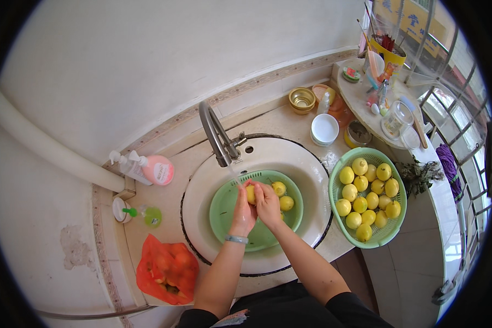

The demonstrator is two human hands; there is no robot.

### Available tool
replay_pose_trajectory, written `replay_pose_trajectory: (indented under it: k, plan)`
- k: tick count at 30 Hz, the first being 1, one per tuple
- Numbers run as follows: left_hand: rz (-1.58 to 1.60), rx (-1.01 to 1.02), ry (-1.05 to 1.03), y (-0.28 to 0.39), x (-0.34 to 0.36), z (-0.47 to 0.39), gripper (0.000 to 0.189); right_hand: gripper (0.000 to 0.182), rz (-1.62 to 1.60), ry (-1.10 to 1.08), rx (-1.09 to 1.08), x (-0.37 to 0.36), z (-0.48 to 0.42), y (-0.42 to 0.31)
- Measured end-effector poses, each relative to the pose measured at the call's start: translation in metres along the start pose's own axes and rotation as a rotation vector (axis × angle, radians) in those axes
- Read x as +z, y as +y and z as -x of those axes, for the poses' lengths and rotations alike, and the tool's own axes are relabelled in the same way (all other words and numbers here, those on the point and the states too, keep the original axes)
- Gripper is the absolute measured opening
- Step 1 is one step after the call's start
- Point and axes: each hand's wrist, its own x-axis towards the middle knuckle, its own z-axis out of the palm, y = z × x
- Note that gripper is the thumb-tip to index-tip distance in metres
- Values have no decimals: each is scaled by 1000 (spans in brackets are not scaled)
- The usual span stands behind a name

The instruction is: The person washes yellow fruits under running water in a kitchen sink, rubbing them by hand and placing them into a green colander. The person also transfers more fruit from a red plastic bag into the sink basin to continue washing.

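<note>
Between my two hands I hold a round yellow fruit (251, 194) under the thin stream from the metal faucet (215, 137). My left hand (242, 213), with a pale bangle at its wrist, cups the fruit from the left; my right hand (267, 205) covers it from the right. Both are above a green plastic basin (225, 229) of water, set in the white oval sink (197, 197). Several more yellow fruits (286, 203) lie in the basin beside my right hand. To the right, a green plastic colander (401, 223) holds many yellow fruits (353, 220).
A red bag (168, 266) with fruit inside rests at the counter's lower left. Pump bottles, one pink (159, 170) and one green (151, 216), stand left of the sink. Gold bowls (301, 99) and a white jar (324, 129) are behind it; a cluttered ledge (354, 98) lies at the upper right.
</note>
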Motion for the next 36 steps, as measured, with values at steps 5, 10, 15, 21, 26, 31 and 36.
replay_pose_trajectory:
  k: [5,10,15,21,26,31,36]
  plan:
    - [-85,-19,97,10,-25,-7,38,28,-297,-171,244,-2,2,-7]
    - [83,-199,200,30,-19,-11,33,37,-369,-291,156,-9,11,-10]
    - [74,-234,28,14,-28,-22,33,57,18,-298,-35,-26,13,-32]
    - [-41,-299,143,4,-3,-21,44,50,275,-122,-97,-73,12,-21]
    - [-1356,141,-65,-41,-55,-38,59,45,199,161,-218,-149,-3,-32]
    - [-1417,-26,-247,-60,-47,-36,70,45,1109,418,-334,-267,-36,-62]
    - [-1394,-215,-188,-68,-33,-35,79,43,1431,363,-243,-308,-55,-39]
